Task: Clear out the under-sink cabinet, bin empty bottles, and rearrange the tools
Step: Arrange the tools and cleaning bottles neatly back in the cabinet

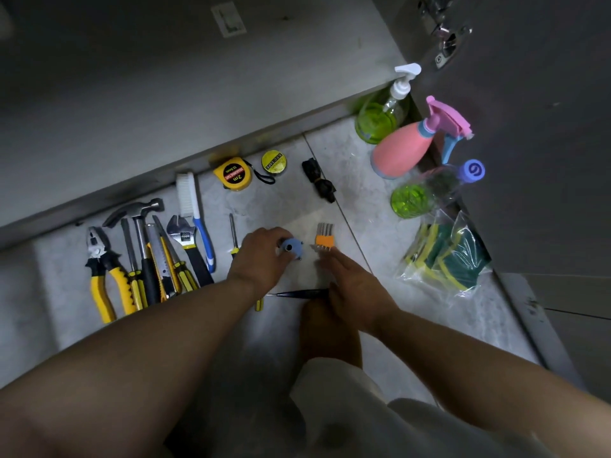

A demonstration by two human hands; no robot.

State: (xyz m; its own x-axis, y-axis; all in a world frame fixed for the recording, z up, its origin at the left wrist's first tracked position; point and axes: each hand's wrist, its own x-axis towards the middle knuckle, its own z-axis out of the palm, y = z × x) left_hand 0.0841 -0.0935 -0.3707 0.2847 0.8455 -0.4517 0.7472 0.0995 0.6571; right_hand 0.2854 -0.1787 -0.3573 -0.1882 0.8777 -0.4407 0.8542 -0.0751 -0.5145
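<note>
The left hand (261,259) grasps a blue fitting (292,248), the right hand (353,282) lies released beside the orange key set (323,240) at its twelve o'clock (probably aligning both with the tool row (145,252) at nine).

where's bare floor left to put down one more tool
Bare tile lies between the tape measure and the left hand, and a wider strip between the black bundle, the pink spray bottle and the sponge bag. Crowded: the tool row from pliers to brush, and the spot by the blue part the left hand grips.
</note>
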